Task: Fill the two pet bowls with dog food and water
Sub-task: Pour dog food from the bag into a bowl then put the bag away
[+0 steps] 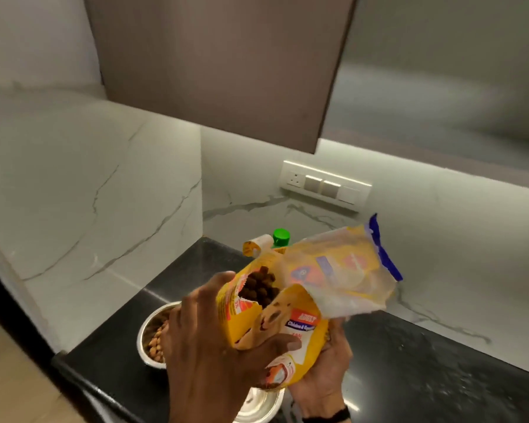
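I hold a yellow dog food bag [300, 328] above the black counter, its torn mouth facing me with brown kibble showing inside. My left hand [208, 340] grips the bag's left side near the opening. My right hand [324, 374] cups the bag from below and the right. A steel bowl [148, 331] with brown kibble in it sits on the counter behind my left hand. A second steel bowl [260, 407] lies under the bag, mostly hidden; I cannot see what it holds. A bottle with a green cap [281, 237] stands behind the bag.
The black counter [425, 361] runs right along a white marble wall, and its front edge [83, 383] drops off at lower left. A switch panel [324, 186] is on the back wall. A brown cabinet door [220, 65] hangs overhead.
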